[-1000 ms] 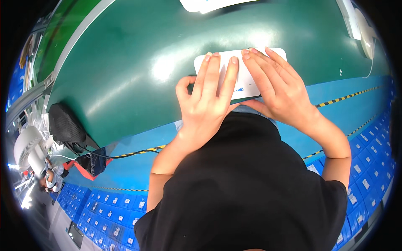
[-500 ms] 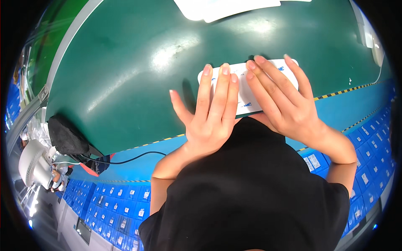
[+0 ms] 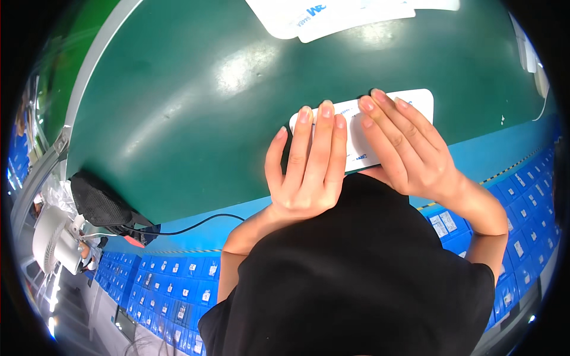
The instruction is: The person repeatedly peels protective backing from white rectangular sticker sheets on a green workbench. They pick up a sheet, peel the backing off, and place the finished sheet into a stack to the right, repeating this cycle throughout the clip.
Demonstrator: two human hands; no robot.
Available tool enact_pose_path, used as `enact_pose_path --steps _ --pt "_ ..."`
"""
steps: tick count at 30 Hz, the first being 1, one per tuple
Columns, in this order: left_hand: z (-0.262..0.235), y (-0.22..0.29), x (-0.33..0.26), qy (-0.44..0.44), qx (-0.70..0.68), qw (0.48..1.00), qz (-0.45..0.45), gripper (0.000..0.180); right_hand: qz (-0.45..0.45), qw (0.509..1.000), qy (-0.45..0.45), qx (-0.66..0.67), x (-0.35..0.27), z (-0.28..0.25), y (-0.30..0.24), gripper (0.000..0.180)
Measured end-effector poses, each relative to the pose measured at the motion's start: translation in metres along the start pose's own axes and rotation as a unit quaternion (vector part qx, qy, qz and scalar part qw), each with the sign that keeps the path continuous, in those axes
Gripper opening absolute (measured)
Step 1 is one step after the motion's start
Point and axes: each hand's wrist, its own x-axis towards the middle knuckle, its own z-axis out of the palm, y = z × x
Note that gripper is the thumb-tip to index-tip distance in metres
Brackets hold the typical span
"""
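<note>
Both hands flat, fingers straight, gripping nothing | left hand [image 3: 309, 163] and right hand [image 3: 404, 145] press palms down on white rounded panel [image 3: 415, 99] at near edge of green table [image 3: 178, 107] | step, judged: pressing or smoothing panel | next likely needs even downward pressure | farther: white sheets [image 3: 338, 15], black box [image 3: 101, 204] left

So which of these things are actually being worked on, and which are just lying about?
In use:
- white flat pack, lying on the green table
- left hand, laid flat on the pack
- right hand, laid flat on the pack

Lying about:
- white sheets at the far edge
- black pouch with its black cable
- white fan
</note>
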Motion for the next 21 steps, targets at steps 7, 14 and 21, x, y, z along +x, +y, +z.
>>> enact_pose_path --steps 7,14,21 --pt "-0.001 -0.005 -0.004 -0.025 0.010 0.999 0.024 0.061 0.043 0.998 0.020 0.044 -0.003 -0.001 -0.004 0.052" --pt "-0.006 0.002 -0.005 -0.036 -0.054 0.998 -0.021 0.073 -0.013 0.995 0.095 0.027 -0.027 0.014 -0.014 0.037" --pt "-0.013 0.005 -0.010 -0.030 -0.147 0.988 -0.022 0.057 -0.029 0.988 0.151 0.018 -0.035 0.019 -0.016 0.016"
